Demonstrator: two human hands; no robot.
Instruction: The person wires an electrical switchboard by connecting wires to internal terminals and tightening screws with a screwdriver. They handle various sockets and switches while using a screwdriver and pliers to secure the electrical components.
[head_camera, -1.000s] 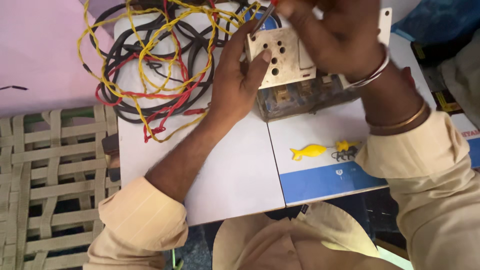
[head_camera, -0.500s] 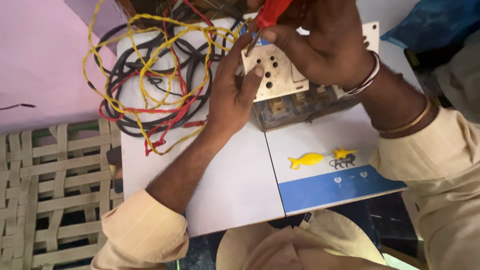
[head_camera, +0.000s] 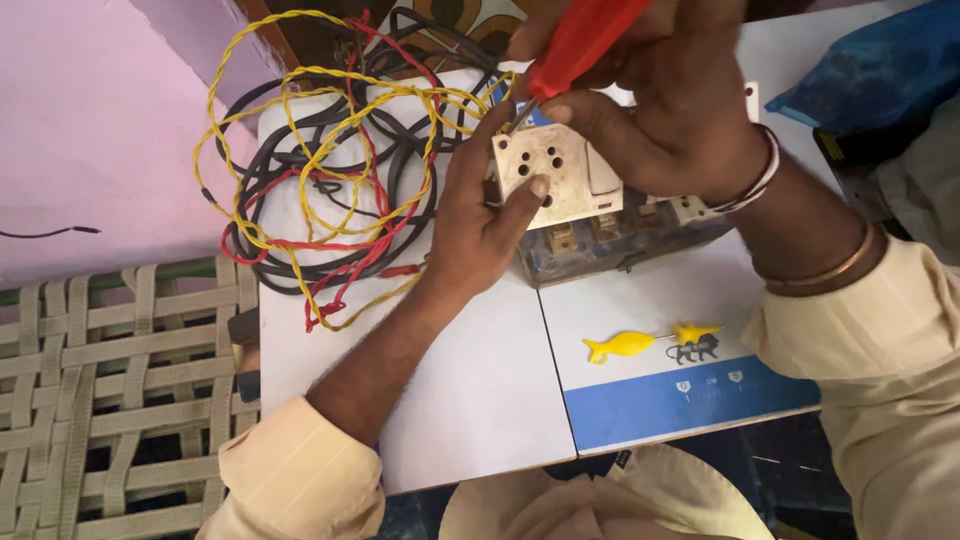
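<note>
Two hands: both engaged on the switch plate (head_camera: 560, 180).
Left hand (head_camera: 480, 215): clasped on the plate's left edge, thumb pressed on its face.
Right hand (head_camera: 660, 120): clenched around a red-handled screwdriver (head_camera: 580, 45), tip set at the plate's upper left corner.
Change: the red handle, barely in view a second ago, is now fully seen; driving is judged under way.
Plate position: on a clear-sided box (head_camera: 610, 245).
Wires (head_camera: 330, 170): a tangle, left of the plate.
Surface: white boards (head_camera: 480, 400) under the plate.
Room: pink wall (head_camera: 90, 130), woven webbing (head_camera: 100, 390) further left.

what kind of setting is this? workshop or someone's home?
Probably a home, not a fitted workshop. The work surface is a white board beside a woven-strap cot and a pink wall; loose wires lie in a tangle, with no bench or tool rack in view.
</note>
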